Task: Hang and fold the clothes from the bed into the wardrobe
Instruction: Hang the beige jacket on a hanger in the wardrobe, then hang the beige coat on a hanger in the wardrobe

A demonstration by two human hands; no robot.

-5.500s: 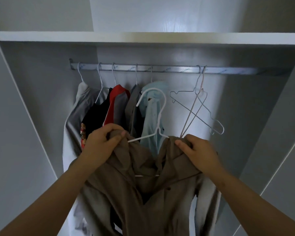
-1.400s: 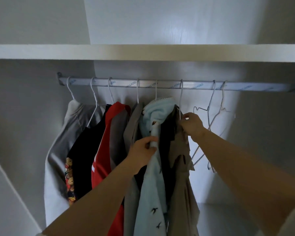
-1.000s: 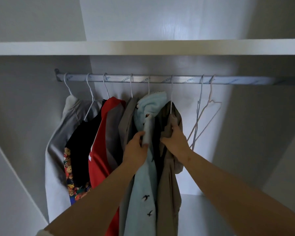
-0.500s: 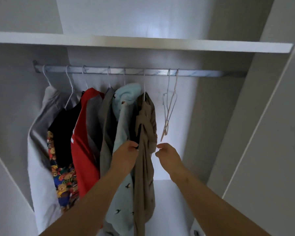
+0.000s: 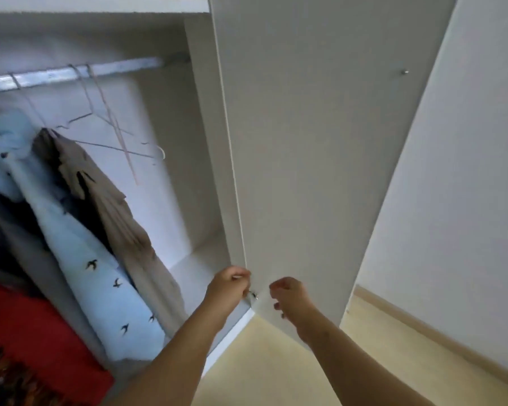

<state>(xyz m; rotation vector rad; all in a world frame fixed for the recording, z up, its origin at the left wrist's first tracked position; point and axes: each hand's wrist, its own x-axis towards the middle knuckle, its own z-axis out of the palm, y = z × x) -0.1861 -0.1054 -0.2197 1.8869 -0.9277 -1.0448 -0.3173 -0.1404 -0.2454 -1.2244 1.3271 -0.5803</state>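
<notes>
beige shirt hangs on the rail beside the pale blue bird-print shirt; soft, light, best taken at its hanger neck. left hand curls at the wardrobe door edge, grip unclear; right hand loose, empty, just beside.

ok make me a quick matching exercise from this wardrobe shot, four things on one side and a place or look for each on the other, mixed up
Things
1. tan shirt
2. light blue shirt
3. red garment
4. empty hangers

Descriptions
A. in the bottom left corner of the view
B. on the rail, to the right of all the clothes
C. hangs between the light blue shirt and the empty hangers
D. printed with small dark birds

Pairs: 1-C, 2-D, 3-A, 4-B
</notes>
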